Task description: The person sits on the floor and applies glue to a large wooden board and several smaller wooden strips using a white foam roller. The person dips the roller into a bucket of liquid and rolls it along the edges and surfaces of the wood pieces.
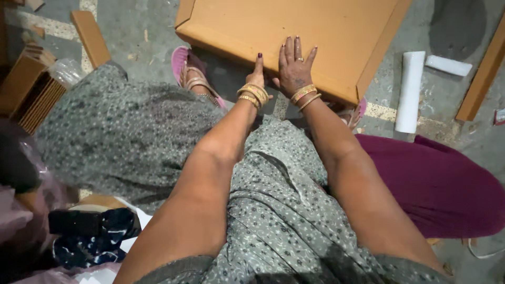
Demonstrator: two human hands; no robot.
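Observation:
A large flat tan wooden board [294,31] with raised edge strips lies on the concrete floor in front of my knees. My right hand [294,66] rests flat on its near edge, fingers spread, with a ring and gold bangles at the wrist. My left hand [256,79] sits at the same near edge just left of it, mostly edge-on, thumb up against the board's side; its fingers are hidden. Both arms reach forward over my grey patterned dress [273,210].
My feet in pink sandals [187,71] sit under the board's near edge. A white roll [409,92] and a white stick [448,65] lie at right. Wooden strips [89,37] and stacked wood pieces [31,89] lie at left. Dark cloth and bags [89,236] sit lower left.

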